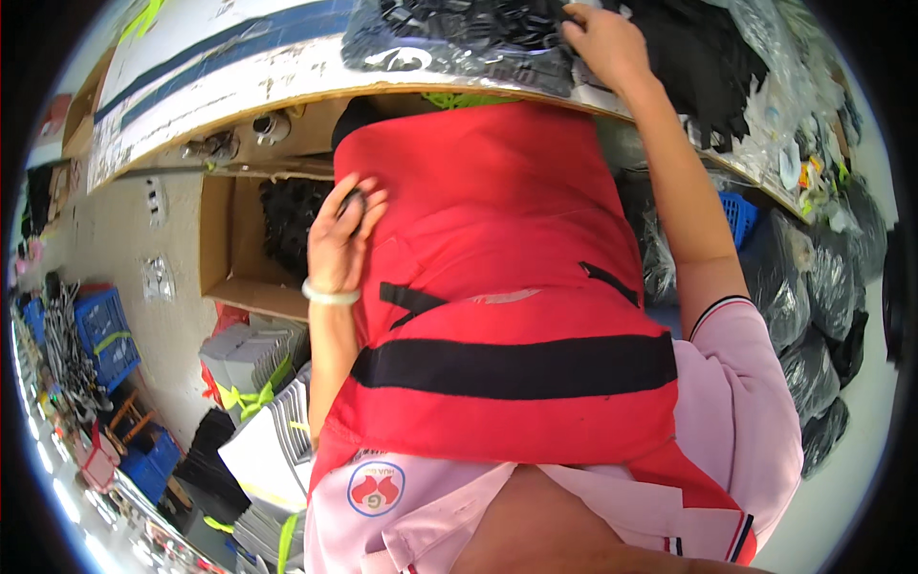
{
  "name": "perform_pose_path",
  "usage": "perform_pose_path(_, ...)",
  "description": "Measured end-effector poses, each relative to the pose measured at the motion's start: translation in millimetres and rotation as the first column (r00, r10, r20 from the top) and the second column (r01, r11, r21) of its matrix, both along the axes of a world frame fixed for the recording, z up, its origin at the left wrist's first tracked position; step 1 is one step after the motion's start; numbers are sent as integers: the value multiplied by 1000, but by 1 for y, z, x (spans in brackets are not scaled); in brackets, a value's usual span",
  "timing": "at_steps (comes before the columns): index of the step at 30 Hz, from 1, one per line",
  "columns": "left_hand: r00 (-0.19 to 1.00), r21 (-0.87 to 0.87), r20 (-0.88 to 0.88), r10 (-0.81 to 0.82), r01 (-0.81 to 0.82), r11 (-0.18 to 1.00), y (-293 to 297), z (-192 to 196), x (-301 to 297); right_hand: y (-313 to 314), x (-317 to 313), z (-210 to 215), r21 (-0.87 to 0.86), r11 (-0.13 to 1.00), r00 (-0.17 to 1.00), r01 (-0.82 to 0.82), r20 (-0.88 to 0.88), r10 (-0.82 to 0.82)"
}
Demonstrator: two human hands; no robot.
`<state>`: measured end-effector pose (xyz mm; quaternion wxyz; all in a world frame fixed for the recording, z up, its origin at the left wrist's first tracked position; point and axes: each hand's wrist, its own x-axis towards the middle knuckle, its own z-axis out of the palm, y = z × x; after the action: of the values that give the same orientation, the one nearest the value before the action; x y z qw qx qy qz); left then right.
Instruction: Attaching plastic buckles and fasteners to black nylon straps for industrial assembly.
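Note:
My left hand (337, 239), with a pale bangle on its wrist, is in front of my red apron (497, 191), palm turned up. Its fingers curl around a small black piece (354, 203), whose exact kind I cannot make out. On the worktable (239, 72), my right hand (609, 46) reaches to the far side with its fingers bent together. It is at the right edge of a clear plastic bag (459, 62) full of small black parts. A heap of black strips (703, 67) lies just right of it. Whatever the right fingertips pinch is hidden.
Below the table's left part stands an open cardboard box (225, 239) holding black pieces. Grey stacked sheets (273, 450) tied with green strips are at my left. Blue crates (107, 335) stand farther left. Filled black bags (813, 277) crowd the right side.

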<state>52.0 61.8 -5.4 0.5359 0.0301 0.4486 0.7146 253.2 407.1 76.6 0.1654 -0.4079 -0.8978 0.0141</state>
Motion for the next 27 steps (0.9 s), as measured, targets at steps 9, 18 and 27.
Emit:
perform_pose_path(9, 960, 20, -252, -121, 130, 991, 48, 20, 27, -20, -25, 24, -75, 997, 991, -34, -134, 24)
perform_pose_path(18, 959, -27, -176, -220, 219, 975, 48, 8, 35, -8, -4, 3, -130, 975, 959, -182, -240, 147)
perform_pose_path(27, 969, -42, -212, -131, 125, 991, 47, 5, 39, -36, -30, 26, -161, 935, 935, -316, -220, 278)
